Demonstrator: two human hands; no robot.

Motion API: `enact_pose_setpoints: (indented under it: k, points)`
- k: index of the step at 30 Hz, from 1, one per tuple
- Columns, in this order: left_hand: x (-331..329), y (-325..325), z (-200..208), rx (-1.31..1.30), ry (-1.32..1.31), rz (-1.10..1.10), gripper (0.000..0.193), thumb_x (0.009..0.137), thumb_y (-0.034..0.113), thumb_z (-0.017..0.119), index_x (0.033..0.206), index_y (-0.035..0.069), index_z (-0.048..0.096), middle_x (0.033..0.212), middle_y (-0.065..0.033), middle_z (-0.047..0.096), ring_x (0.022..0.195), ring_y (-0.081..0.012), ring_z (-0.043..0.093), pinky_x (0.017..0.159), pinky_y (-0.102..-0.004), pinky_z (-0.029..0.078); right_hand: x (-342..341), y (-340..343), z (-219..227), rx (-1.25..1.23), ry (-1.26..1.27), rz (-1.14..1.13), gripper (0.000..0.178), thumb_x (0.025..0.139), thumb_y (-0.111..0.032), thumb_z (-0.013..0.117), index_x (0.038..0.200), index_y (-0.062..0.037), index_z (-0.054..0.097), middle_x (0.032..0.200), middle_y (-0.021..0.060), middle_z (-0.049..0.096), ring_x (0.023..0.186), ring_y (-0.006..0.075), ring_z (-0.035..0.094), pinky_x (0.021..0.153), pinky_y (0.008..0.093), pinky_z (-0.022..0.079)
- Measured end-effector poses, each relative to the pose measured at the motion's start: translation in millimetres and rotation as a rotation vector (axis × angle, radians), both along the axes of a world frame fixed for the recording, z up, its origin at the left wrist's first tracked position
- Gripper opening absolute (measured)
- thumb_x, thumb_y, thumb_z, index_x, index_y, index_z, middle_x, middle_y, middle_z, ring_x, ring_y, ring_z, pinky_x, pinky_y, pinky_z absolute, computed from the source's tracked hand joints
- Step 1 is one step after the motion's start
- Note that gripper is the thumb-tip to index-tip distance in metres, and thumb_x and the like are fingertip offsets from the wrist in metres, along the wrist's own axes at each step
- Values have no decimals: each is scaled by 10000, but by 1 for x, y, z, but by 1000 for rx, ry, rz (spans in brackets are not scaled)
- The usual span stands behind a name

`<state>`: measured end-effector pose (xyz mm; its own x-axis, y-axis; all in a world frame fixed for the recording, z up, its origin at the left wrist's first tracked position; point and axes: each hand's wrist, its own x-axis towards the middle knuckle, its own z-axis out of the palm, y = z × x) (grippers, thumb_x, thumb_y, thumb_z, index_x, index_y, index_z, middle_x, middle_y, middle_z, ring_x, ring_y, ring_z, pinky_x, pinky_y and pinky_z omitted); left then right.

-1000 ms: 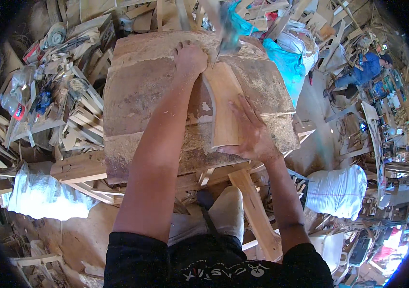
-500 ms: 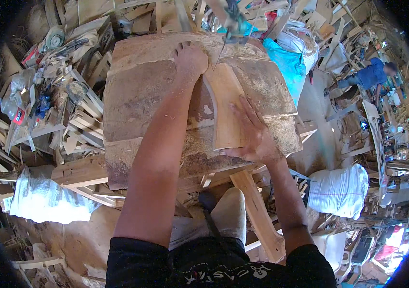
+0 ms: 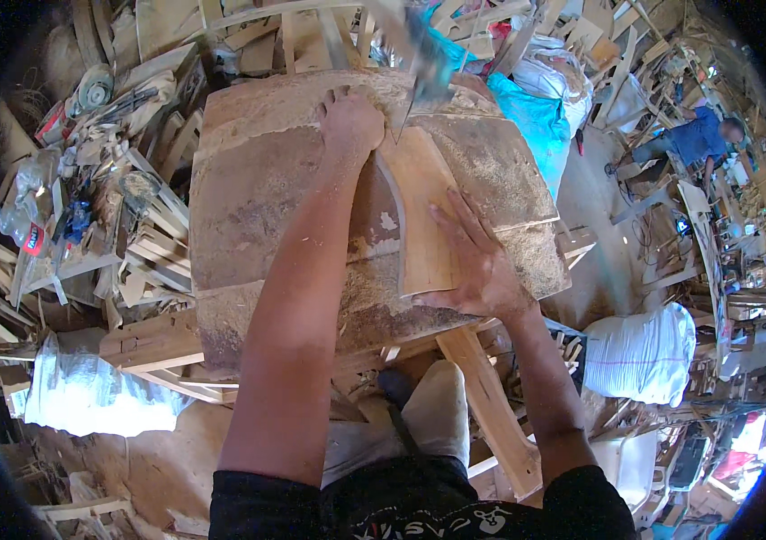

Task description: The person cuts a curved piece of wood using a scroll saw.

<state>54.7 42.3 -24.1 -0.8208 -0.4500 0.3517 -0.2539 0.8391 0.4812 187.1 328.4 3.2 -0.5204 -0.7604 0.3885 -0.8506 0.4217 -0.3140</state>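
A curved, pale wooden board [image 3: 423, 211] lies on a sawdust-covered worktable [image 3: 257, 207], its narrow end at the far side. Against that end stands a thin saw blade [image 3: 405, 121], coming down from a blurred green machine part above. My left hand [image 3: 351, 121] rests on the table just left of the blade, fingers bent but apart, its thumb side close to the board's tip. Across the board's wider near part my right hand [image 3: 482, 261] lies spread, pressing on the wood, with the thumb along its near edge.
Wood offcuts [image 3: 153, 238] are heaped at the left beside a plastic bottle [image 3: 32, 234]. A turquoise sack [image 3: 536, 117] stands behind the table's right corner, a white sack [image 3: 639, 355] at its near right. Farther right, a person [image 3: 702, 139] in blue bends over. A plank [image 3: 495, 409] leans below the table.
The whole view has shifted slightly, with the table appearing a little lower. Both hands and the board keep nearly the same place beside the blade.
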Motion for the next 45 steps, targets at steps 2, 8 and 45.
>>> enact_pose_setpoints:
  k: [2,8,45]
  points:
    - [-1,-1,1,-8,25,0,529,888,265,600,1319,-38,641,1508,-252,504,1445,-407,424,1213,-559,297,0,-1,1,7,24,-5,1174,594,-600,935,1550,-111,460,1649,238,322,1491,510,333,1181,578,395]
    - [-3,-2,0,32,28,-31,534,882,258,600,1297,-76,633,1497,-282,501,1445,-416,419,1213,-567,292,0,-3,1,28,45,-29,1171,585,-601,936,1539,-104,472,1646,240,324,1485,511,344,1162,578,420]
    - [-13,-9,1,33,-92,27,568,905,288,591,1356,-57,614,1550,-207,449,1443,-399,404,1220,-525,275,1,-12,3,20,21,-22,1121,642,-588,909,1546,-104,456,1621,244,357,1462,524,368,1169,583,411]
